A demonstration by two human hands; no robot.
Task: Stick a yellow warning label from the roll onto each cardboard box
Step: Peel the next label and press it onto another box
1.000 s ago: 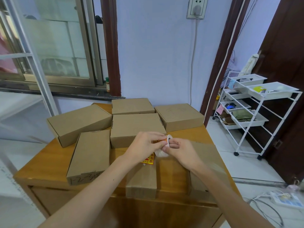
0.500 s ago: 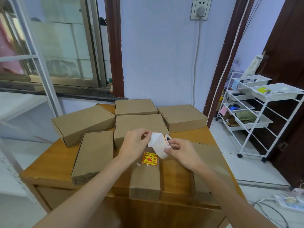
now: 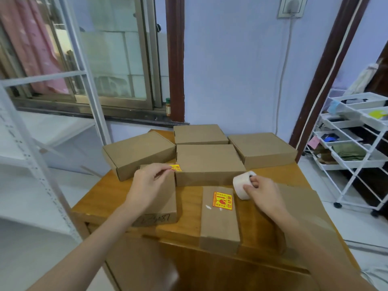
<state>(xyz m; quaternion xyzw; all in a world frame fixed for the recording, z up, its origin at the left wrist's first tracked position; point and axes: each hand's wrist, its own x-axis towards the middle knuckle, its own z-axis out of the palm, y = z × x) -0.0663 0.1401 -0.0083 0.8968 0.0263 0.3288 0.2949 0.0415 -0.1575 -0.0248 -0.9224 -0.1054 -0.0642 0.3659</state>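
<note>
Several brown cardboard boxes lie on a wooden cabinet top point(image 3: 189, 204). The near middle box point(image 3: 219, 225) carries a yellow warning label point(image 3: 223, 201) stuck on its top. My left hand point(image 3: 150, 182) pinches a loose yellow label point(image 3: 176, 168) by its edge, above the near left box point(image 3: 161, 208). My right hand point(image 3: 261, 193) grips the white label roll point(image 3: 242, 183), fingers through its core, just right of the labelled box. A large box point(image 3: 209, 163) sits in the middle, with three others behind it. Another box point(image 3: 300, 206) lies under my right forearm.
A white wheeled rack point(image 3: 354, 148) with trays stands on the floor to the right. A white metal shelf frame point(image 3: 42, 156) stands to the left. Behind the cabinet are a lilac wall, a window and a cable running from a wall socket point(image 3: 290, 6).
My hands have parted. The left hand peeled a yellow label off and carried it left over the near left box. The right hand moved right with the roll.
</note>
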